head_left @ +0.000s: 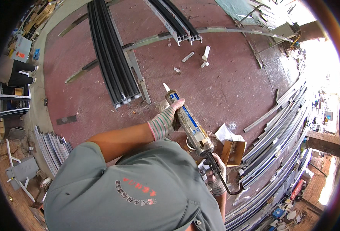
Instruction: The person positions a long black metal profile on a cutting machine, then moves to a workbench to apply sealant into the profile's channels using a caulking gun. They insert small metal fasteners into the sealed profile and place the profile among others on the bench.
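A caulking gun (200, 141) loaded with a sealant tube (188, 119) slants across in front of my body. Its pale nozzle (166, 87) points up and to the left, and its hooked rod (227, 188) reaches back past my right side. My left hand (166, 120), in a striped knit glove, is closed around the front of the barrel. At the rear, my right hand (217, 177), also gloved, grips the handle end; some of its fingers are hidden behind the gun. Beyond the nozzle lies a bundle of long dark metal profiles (110, 54).
More dark profiles (172, 19) rest on crossbars (154, 37) farther off. White scraps (206, 53) litter the reddish floor (216, 88). An open cardboard box (233, 153) stands by my right hand. Long profiles (278, 142) are stacked at the right. Another person (14, 71) is at the far left.
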Demonstrator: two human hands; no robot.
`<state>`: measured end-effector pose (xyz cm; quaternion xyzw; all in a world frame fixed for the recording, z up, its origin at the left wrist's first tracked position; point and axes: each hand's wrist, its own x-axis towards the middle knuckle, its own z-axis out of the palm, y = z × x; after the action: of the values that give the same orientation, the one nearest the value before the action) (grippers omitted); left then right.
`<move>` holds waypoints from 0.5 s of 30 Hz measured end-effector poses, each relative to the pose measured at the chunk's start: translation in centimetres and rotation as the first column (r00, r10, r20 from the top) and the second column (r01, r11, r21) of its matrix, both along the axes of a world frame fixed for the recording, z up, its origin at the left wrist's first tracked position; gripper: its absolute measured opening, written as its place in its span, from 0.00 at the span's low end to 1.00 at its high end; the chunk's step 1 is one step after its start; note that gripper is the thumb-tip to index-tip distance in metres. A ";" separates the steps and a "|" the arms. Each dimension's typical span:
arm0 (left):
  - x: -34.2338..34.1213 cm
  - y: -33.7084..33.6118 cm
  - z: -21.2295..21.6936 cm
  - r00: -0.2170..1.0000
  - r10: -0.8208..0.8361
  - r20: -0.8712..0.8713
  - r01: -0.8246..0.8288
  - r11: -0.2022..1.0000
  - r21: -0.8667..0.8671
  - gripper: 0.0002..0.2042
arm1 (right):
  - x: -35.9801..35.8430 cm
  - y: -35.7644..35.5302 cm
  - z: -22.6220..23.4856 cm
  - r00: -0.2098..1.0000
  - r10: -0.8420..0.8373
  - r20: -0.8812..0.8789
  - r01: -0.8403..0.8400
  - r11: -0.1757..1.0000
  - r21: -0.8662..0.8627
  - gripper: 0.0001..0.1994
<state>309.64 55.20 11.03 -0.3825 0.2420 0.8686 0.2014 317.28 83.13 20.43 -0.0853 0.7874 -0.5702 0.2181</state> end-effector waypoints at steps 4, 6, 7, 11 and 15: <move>-6.0 0.8 -0.4 0.995 0.099 0.008 -0.099 0.995 0.025 0.20 | -6.0 1.0 -1.0 1.000 -0.019 0.007 0.018 0.999 0.050 0.27; -9.5 0.7 -0.7 0.994 0.100 0.036 -0.102 0.992 0.072 0.20 | -9.8 1.8 -1.6 1.000 -0.024 -0.020 0.025 0.998 0.065 0.30; -11.3 0.6 -0.8 0.994 0.109 -0.008 -0.108 0.988 0.106 0.21 | -11.9 1.9 -2.3 0.994 0.005 -0.108 0.005 0.996 0.086 0.32; -18.0 0.4 -1.0 0.995 0.096 -0.012 -0.094 0.989 0.118 0.24 | -18.9 2.8 -3.3 0.990 -0.054 -0.128 0.065 0.994 0.083 0.41; -23.1 0.3 0.1 0.983 0.175 0.053 -0.176 0.984 0.006 0.26 | -25.1 2.6 -1.3 0.999 -0.014 0.049 0.009 0.996 0.092 0.45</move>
<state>286.55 55.46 11.18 -0.4240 0.1973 0.8739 0.1323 292.14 85.71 19.09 -0.0566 0.8075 -0.5368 0.2380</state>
